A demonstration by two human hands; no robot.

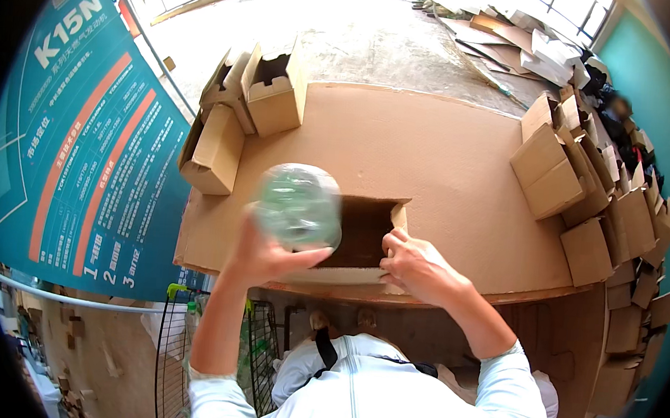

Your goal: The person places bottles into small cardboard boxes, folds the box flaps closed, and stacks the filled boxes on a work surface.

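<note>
My left hand (266, 255) grips a clear, greenish round plastic container (298, 205), smeared by motion, so its exact kind is unclear. It is held just above the left side of an open cardboard box (346, 276) in front of me and hides part of that opening. The box's dark inside shows beside it. With bent fingers, my right hand (423, 266) pinches the right-hand edge of the box near its front corner.
The box stands at the near edge of a cardboard-covered table (417, 149). Several open boxes (277, 92) stand at its far left, and more cartons (555, 170) are piled on the right. A wire basket (259, 343) with greenish bottles is below left, beside a teal banner (82, 152).
</note>
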